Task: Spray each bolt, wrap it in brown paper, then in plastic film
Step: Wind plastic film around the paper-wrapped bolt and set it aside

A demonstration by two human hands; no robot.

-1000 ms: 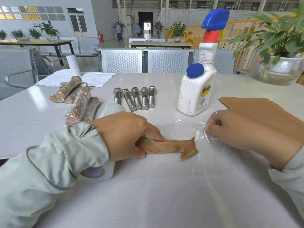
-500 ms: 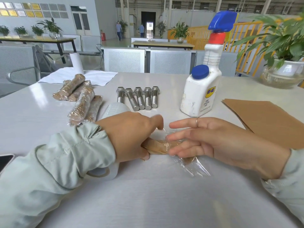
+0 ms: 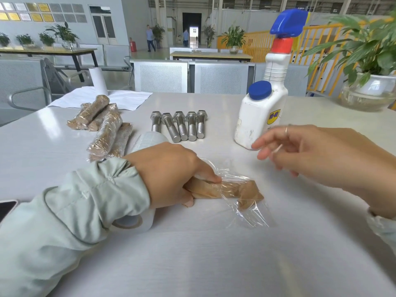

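Note:
My left hand grips the left end of a paper-wrapped bolt lying on the table, index finger pressing on top. Clear plastic film is draped over its right half and trails to the right. My right hand hovers above and to the right, fingers spread and loose, holding nothing. The film roll lies under my left wrist. Several bare steel bolts sit in a row behind. A pile of finished wrapped bolts lies at the left. The white spray bottle stands behind my right hand.
A white cloth with a paper roll lies at the back left. A potted plant in a glass bowl stands at the far right. A dark phone corner shows at the left edge.
My right hand has lifted off the bolt and pulled back to the right, leaving the film laid over the bolt's right half. My left hand keeps its hold.

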